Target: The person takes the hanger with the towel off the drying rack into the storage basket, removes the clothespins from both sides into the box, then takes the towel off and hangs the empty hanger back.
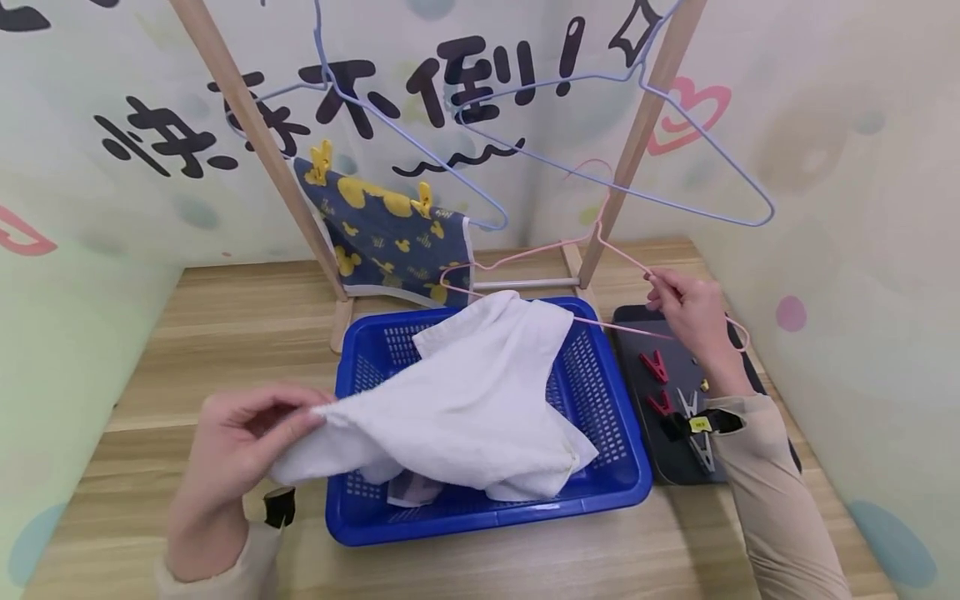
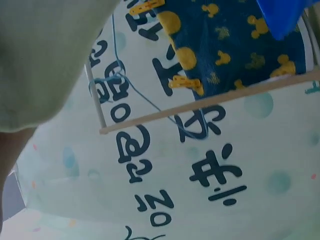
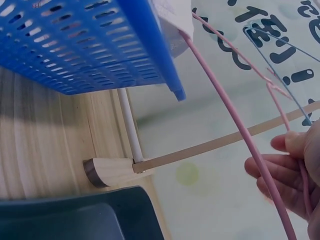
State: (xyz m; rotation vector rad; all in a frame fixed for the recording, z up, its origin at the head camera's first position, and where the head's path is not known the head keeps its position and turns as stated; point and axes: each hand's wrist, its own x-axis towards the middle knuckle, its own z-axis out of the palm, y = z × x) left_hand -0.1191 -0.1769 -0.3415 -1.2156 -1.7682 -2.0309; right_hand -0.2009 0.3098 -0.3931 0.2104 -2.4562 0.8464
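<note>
My left hand [image 1: 247, 442] pinches one corner of a white cloth [image 1: 465, 392] between thumb and fingers, pulling it out to the left. The cloth drapes over a blue basket [image 1: 495, 525], its far part lying by the lower bar of a pink hanger [image 1: 630, 329]. My right hand [image 1: 693, 321] grips that hanger by its right sloping arm, holding it at the basket's right back side with the hook upward. In the right wrist view, fingers and thumb close around the pink wire [image 3: 304, 187], and the lower bar passes into the white cloth [image 3: 175, 25].
A wooden rack [image 1: 652, 125] stands behind the basket, with blue hangers [image 1: 705, 208] on it. A navy cloth with yellow prints [image 1: 390, 242] hangs there by yellow clips [image 1: 321, 162]. Right of the basket, a dark tray [image 1: 637, 450] holds red clips [image 1: 655, 367] and grey clips [image 1: 701, 450].
</note>
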